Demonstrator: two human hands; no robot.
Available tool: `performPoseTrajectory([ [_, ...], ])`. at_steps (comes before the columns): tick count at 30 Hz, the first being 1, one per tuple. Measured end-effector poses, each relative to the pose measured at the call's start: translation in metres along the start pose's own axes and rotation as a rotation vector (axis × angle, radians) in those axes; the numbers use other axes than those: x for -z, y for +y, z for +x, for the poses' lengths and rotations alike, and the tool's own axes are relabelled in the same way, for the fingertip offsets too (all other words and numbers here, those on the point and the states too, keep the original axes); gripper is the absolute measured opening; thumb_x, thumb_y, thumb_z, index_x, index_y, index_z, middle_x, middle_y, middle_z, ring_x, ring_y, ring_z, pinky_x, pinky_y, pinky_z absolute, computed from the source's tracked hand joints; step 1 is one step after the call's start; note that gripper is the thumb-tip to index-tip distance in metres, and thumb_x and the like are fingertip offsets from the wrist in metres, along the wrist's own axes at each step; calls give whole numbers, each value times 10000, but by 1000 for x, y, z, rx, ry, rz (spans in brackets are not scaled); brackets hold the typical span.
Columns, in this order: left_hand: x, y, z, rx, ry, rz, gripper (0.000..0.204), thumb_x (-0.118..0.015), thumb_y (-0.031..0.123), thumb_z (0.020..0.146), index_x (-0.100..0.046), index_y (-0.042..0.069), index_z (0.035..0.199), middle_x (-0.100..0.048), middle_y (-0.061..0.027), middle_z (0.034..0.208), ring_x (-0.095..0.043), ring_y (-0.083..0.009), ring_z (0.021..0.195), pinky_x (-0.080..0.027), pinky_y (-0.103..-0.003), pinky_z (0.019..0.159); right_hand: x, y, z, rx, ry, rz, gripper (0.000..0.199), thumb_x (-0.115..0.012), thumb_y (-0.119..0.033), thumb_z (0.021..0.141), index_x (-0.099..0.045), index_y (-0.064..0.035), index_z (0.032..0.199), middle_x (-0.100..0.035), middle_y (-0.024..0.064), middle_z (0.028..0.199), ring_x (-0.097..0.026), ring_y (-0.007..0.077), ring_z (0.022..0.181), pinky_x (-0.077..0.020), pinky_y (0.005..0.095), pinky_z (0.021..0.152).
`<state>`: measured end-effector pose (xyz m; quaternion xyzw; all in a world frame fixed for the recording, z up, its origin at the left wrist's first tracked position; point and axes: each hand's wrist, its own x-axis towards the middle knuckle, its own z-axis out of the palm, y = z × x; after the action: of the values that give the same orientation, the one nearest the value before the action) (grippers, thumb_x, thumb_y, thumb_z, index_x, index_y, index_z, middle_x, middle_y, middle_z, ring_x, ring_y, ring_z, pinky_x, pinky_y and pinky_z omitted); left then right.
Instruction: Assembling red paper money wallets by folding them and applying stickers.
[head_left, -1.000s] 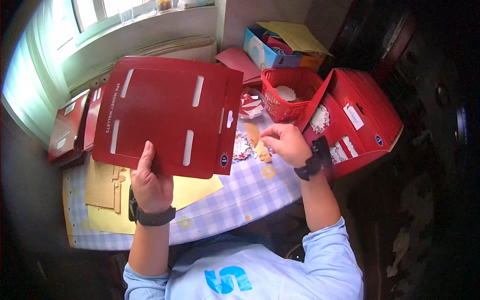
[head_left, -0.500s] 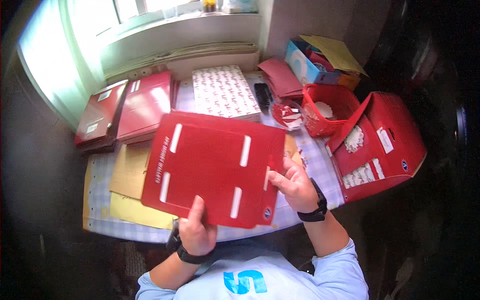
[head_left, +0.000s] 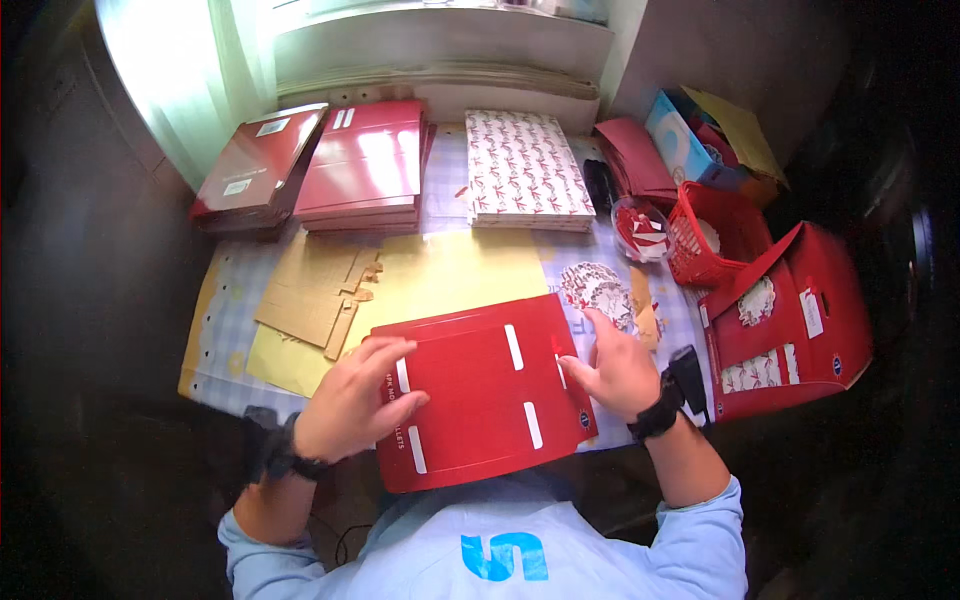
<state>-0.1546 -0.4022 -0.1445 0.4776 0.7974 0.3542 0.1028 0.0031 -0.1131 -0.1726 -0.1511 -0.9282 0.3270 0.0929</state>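
Note:
A flat red card wallet point(head_left: 470, 390) with white slots lies near the table's front edge, its lower part reaching toward my body. Over its left edge is my left hand point(head_left: 355, 395), thumb and fingers apart, partly covering a white slot. My right hand point(head_left: 625, 370) is at the right edge, its thumb over the card beside a narrow white slot and its fingers spread. Whether either hand presses on the card is hard to see. Beyond my right fingers sits a pile of round patterned paper cut-outs point(head_left: 598, 290). Yellow sheets point(head_left: 470, 260) lie under and behind the wallet.
Stacks of glossy red folders point(head_left: 365, 165) and patterned white card point(head_left: 528, 165) stand at the back. Brown cardboard point(head_left: 310, 285) lies left. To the right are a clear bowl of scraps point(head_left: 642, 230), a red basket point(head_left: 700, 262), a blue box point(head_left: 678, 135) and a red carton point(head_left: 780, 320).
The red wallet has come down from my hands onto the table's front. Both hands have loosened, the left moving to its left edge. The view has shifted, exposing the cut-outs and yellow sheets.

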Motion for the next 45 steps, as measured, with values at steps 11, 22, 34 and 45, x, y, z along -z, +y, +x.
performPoseTrajectory([
  [11,-16,-7,51,93,-383,381,798,-848,375,642,-500,1,1254,-542,-207,1141,-534,-371,1052,-458,-431,907,-21,-48,58,369,-353,-271,645,-828,-259,678,-536,5,1188,-537,180,1106,-531,356,1063,-454,400,909],
  [22,-16,-10,53,55,-316,403,690,-861,366,604,-547,40,1124,-552,-178,1048,-535,-368,1020,-462,-430,868,-28,-58,70,363,-392,-296,563,-852,-195,611,-494,1,999,-571,164,997,-569,370,959,-478,444,849],
  [34,-61,23,-2,-308,33,721,100,-589,132,720,-557,65,787,-491,-53,749,-520,-209,686,-406,-337,607,-56,-59,0,807,-7,-549,108,-591,-146,767,-580,-66,840,-532,60,748,-545,207,670,-410,323,616],
  [45,-64,20,-22,-241,24,596,280,-598,55,747,-611,-54,1004,-571,-114,870,-577,-251,793,-493,-339,740,-59,-61,-17,857,-74,-673,344,-578,-78,777,-621,58,1091,-564,146,882,-560,248,772,-485,355,706],
])
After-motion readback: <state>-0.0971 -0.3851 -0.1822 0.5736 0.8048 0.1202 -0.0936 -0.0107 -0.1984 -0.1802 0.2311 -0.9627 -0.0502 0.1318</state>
